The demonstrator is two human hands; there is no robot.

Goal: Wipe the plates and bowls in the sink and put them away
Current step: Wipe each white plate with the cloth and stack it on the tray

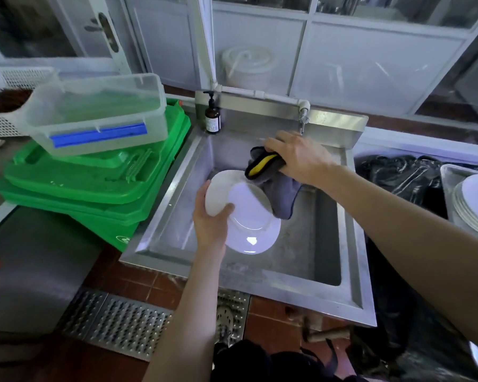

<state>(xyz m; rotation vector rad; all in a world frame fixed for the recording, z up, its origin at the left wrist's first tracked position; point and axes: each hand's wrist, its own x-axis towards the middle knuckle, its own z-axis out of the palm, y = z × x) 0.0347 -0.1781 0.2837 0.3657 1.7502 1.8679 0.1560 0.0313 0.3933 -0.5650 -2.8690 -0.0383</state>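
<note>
Plate wiping over the steel sink [351,271].
Left hand [209,224] grips a white plate [249,216] by its left rim above the basin; right hand [301,158] clutches a grey-and-yellow cloth [271,175] touching the plate's far edge, near the sink's back wall.

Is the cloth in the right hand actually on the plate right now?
Touching. In the head view the grey cloth gripped by the right hand lies over the upper right rim of the white plate, which the left hand holds tilted above the sink.
</note>
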